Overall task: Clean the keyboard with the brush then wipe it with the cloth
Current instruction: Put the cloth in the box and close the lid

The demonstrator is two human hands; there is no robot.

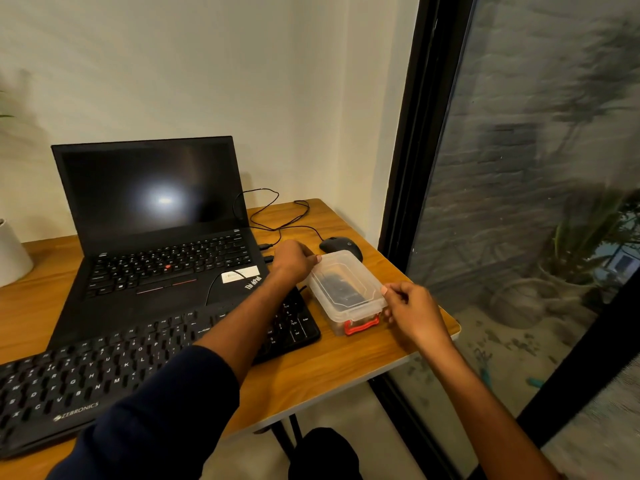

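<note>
Keyboard [104, 368] lies at the tabletop's [311, 375] near-left edge, untouched. Left hand [294, 261], grip pinching the far-left corner of the lidded clear box [346, 289]. Right hand [412, 306], fingertips closed on its near-right rim. Dark contents inside, probably the brush; cloth not visible. Advice: release the red latch [362, 327] first, steady the base, lift the lid level.

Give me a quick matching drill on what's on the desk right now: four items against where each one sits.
Items:
1. plastic box
2. mouse
3. laptop
4. keyboard

Places:
A. behind the keyboard, lid open
B. between the left hand and right hand
C. nearest the camera, under the left forearm
D. just behind the box

Pairs: 1-B, 2-D, 3-A, 4-C
</note>
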